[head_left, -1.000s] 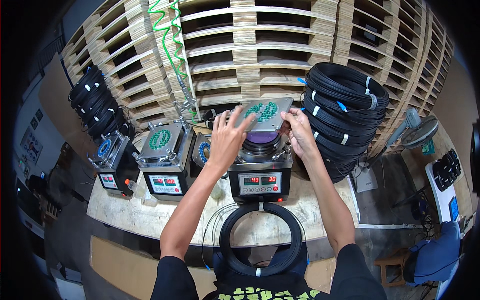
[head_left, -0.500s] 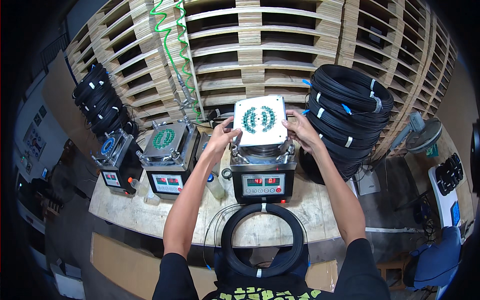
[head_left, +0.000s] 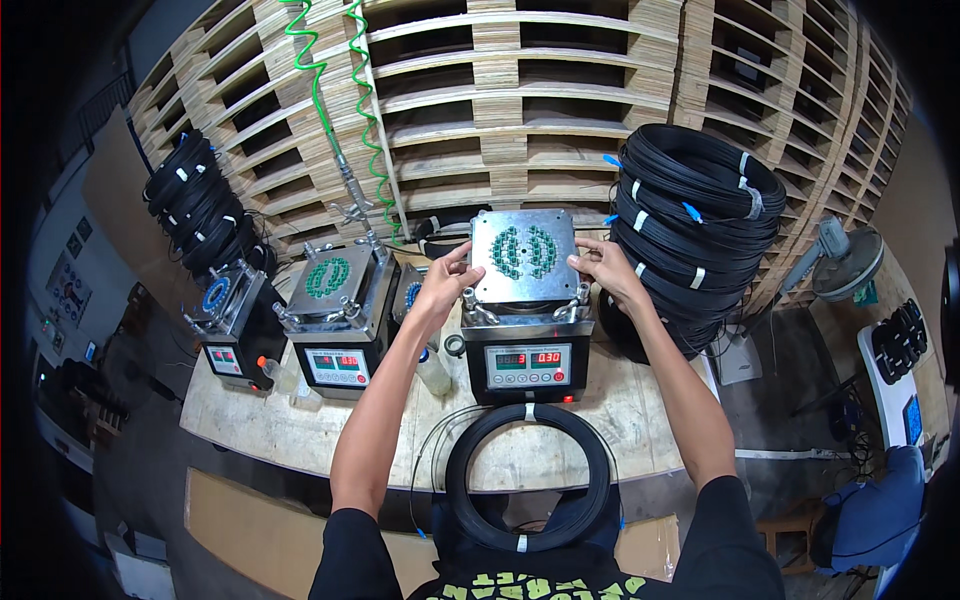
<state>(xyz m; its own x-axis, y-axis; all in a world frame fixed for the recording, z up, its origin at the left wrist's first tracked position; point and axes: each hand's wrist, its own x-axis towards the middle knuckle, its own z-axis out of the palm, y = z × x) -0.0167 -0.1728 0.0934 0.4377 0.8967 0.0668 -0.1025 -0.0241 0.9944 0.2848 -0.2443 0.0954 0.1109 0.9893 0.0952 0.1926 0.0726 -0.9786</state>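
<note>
A square metal fixture plate (head_left: pixel 524 291) with a ring of green fittings lies over the middle polishing machine (head_left: pixel 527 362), which has a lit red display. My left hand (head_left: pixel 443 285) grips the plate's left edge, thumb on top. On the opposite edge my right hand (head_left: pixel 608 272) pinches it between thumb and fingers. Whether the plate rests fully on the machine is hard to see. Below, a coil of black cable (head_left: pixel 478 500) with white ties lies across the table edge and my lap.
Two similar machines, one with a green-ringed plate (head_left: pixel 328 278) and one with a blue ring (head_left: pixel 215 293), stand left. Tall black cable stacks (head_left: pixel 690 240) (head_left: pixel 195 205) flank the table. A bottle (head_left: pixel 434 375) stands by my left forearm. An air gun (head_left: pixel 352 195) hangs from a green hose.
Both hands have lowered the plate and levelled it; its bright glare has gone. The machine's display digits have changed. The hanging air gun has swung slightly left.
</note>
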